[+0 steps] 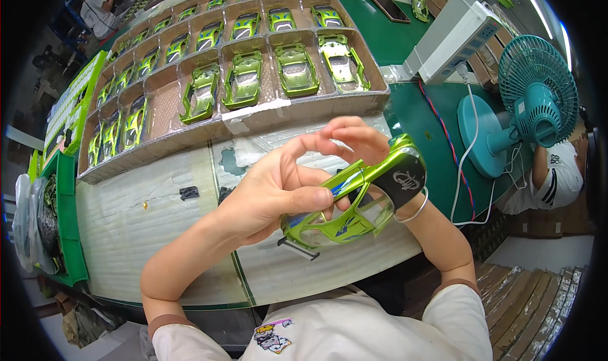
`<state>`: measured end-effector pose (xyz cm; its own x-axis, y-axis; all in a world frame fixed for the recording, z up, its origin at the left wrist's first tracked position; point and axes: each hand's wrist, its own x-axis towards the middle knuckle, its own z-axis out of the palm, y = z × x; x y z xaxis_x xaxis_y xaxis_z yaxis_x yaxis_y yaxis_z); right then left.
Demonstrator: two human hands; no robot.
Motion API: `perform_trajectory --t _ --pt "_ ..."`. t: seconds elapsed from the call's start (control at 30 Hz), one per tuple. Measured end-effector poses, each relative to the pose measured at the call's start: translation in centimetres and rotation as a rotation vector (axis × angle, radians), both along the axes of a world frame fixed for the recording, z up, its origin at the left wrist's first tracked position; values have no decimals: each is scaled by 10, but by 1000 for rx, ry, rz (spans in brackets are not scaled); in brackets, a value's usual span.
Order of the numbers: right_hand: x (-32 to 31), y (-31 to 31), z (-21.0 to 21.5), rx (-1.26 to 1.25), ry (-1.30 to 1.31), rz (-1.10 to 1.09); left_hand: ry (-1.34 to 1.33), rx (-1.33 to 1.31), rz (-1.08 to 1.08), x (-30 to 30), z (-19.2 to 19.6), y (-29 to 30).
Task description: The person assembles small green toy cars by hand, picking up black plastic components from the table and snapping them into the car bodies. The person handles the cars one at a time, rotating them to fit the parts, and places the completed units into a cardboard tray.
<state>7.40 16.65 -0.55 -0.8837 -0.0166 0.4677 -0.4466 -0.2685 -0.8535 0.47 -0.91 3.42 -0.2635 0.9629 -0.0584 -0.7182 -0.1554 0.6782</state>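
Observation:
My left hand (269, 193) grips a glossy green toy car body (361, 218) with blue markings and clear windows, its thumb pressed on the side. The shell is tilted in front of my right hand (360, 135). Bent inward, my right fingers come close to the left fingertips; the shell hides the rest of that hand and whatever it pinches. A black band (404, 182) with white print and a thin bracelet (415, 210) show at the right wrist. From the shell's lower left end juts a dark bar-shaped piece (299, 249), like a rear spoiler.
Beyond my hands, a divided cardboard tray (253, 115) holds rows of green car bodies. Small black parts (189, 192) lie on the pale worktop (145, 234). A green bin (71, 221) stands left; a teal fan (538, 95), cables and a phone (387, 6) are right.

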Motion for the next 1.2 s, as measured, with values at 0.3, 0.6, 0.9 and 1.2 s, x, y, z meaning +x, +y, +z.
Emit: perform_trajectory --t 0.3,0.6,0.9,1.2 --pt "0 11 0 195 282 -137 476 -79 166 8 -3 2" --pt "-2 4 1 52 268 -253 1522 -49 546 21 -4 6" --pt "0 -1 -11 49 197 -190 1585 -108 570 32 -5 4" --pt "6 0 -4 198 203 -216 1611 -95 600 37 -7 5"
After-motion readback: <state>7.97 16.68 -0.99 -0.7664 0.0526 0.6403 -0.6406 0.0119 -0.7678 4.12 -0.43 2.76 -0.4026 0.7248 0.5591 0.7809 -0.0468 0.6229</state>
